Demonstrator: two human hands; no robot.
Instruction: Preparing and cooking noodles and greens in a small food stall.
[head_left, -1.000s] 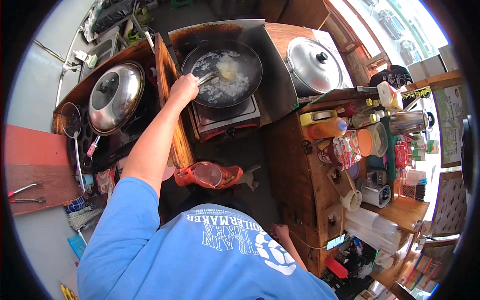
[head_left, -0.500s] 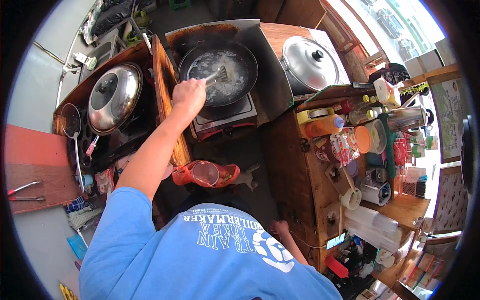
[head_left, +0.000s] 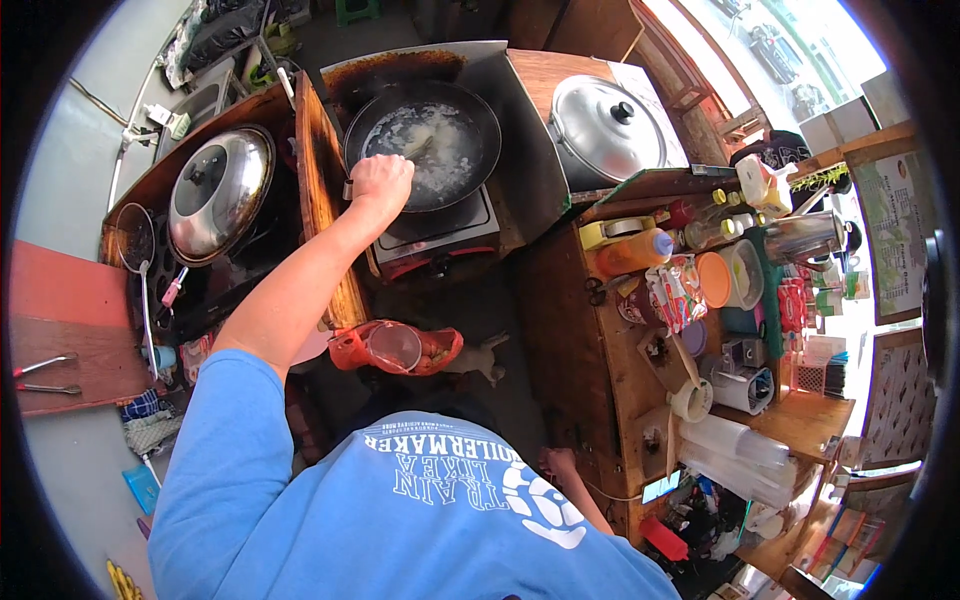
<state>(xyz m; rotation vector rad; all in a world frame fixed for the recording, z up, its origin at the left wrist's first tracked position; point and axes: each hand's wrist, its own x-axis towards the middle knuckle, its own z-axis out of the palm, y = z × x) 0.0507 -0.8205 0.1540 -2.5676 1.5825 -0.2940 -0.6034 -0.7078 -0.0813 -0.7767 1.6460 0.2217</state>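
Note:
My left hand (head_left: 381, 181) is closed around the handle of a cooking utensil with a flat, flared grey head (head_left: 421, 146). That head dips into bubbling, cloudy liquid in a large black wok (head_left: 492, 150). Beneath the wok is a tabletop gas stove (head_left: 440, 250). Low on the right, my right hand (head_left: 558, 462) hangs beside a wooden cabinet (head_left: 570, 370), too small and dim to make out its fingers.
A lidded silver pot (head_left: 608, 135) stands right of the wok; a domed lid (head_left: 222, 195) covers a pan at left. Below the stove hangs a red plastic bag (head_left: 440, 350) beside what looks like a cat (head_left: 482, 362). Bottles and tubs crowd the right shelf. Tongs (head_left: 45, 372) lie far left.
My left hand has shifted slightly and the utensil's head has gone from above the wok's liquid down into it. The whole view has slid a little. My right hand looks unchanged.

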